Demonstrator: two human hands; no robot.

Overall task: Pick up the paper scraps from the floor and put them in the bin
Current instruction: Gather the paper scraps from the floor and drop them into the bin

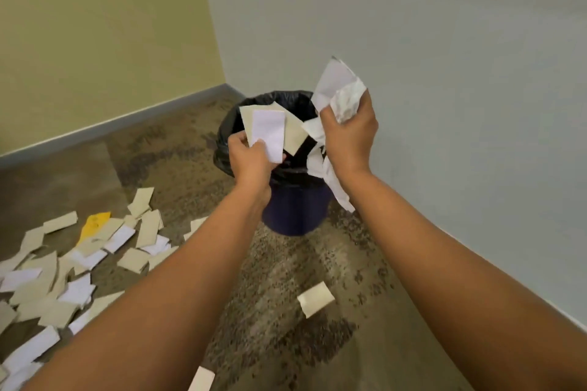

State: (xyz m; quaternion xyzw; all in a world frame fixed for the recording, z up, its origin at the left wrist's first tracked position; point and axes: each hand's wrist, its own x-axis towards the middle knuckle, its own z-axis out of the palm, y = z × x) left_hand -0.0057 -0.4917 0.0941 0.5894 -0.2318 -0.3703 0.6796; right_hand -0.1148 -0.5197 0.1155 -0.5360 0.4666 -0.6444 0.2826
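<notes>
Both hands are over the bin (295, 216) so drops land inside: left hand (251, 159) pinches flat scraps (270, 130), right hand (349, 133) is clenched round a crumpled wad (343, 95).

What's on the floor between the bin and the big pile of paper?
Head view: just bare speckled floor between the bin and the paper pile.

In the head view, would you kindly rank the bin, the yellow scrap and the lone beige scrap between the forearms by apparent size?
1. Bin, clearly largest, though farthest away.
2 and 3. Yellow scrap and lone beige scrap look alike; the beige one is nearer the camera, so their order is unsure.
</notes>
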